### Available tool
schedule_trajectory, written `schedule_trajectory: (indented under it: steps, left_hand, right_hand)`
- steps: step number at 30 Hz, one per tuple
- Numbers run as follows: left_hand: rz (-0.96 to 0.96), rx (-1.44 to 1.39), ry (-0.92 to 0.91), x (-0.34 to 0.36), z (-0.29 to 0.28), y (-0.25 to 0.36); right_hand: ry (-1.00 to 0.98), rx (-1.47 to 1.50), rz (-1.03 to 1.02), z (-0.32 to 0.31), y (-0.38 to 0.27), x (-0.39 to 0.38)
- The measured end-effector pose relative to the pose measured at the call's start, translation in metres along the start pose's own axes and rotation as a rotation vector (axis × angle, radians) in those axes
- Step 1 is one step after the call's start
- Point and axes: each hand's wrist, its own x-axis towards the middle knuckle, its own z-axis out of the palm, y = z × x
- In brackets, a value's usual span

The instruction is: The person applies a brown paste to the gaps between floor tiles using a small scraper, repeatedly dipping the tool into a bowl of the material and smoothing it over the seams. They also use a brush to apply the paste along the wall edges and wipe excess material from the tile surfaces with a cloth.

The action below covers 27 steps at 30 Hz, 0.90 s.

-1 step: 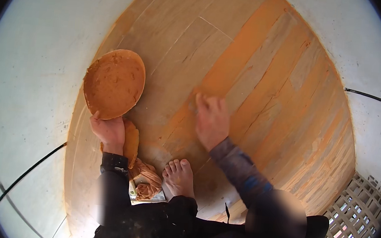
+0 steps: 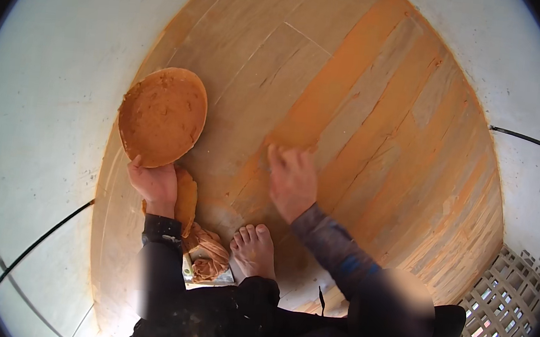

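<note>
On the left, my left hand [image 2: 153, 186] grips the near rim of a round shallow bowl [image 2: 161, 119], thumb over the edge. Orange-brown paste coats the inside of the bowl, which is tilted towards me. My right hand [image 2: 294, 182], slightly blurred, is closed and low over the floor at the middle. What its fingers hold is hidden beneath them. Just beyond the fingertips begins a broad, smooth orange band of paste [image 2: 329, 90], which runs away to the far right along the wood-look floor [image 2: 240, 110].
A crumpled orange-stained cloth [image 2: 210, 254] lies by my bare foot [image 2: 253, 250], with an orange-smeared piece [image 2: 185, 202] beside my left wrist. White walls [image 2: 51, 82] border the floor on both sides. A beige plastic crate [image 2: 496, 314] stands at the lower right. Paste streaks cover the right floor.
My right hand has moved slightly towards me and to the left, and the smooth orange band reaches nearer. The bowl in my left hand has shifted only slightly.
</note>
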Motion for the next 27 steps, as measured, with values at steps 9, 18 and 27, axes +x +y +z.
schedule_trajectory:
  steps: [9, 18, 27]
  left_hand:
    - [-0.009, -0.022, 0.011, -0.004, -0.002, 0.003]
    - [0.014, -0.023, -0.003, 0.001, -0.003, 0.000]
    - [-0.044, -0.025, -0.029, 0.004, -0.003, -0.001]
  right_hand:
    - [0.117, 0.305, 0.158, -0.021, -0.013, -0.007]
    - [-0.137, 0.286, 0.047, -0.007, -0.032, -0.045]
    - [0.379, -0.147, 0.293, -0.118, 0.248, 0.198]
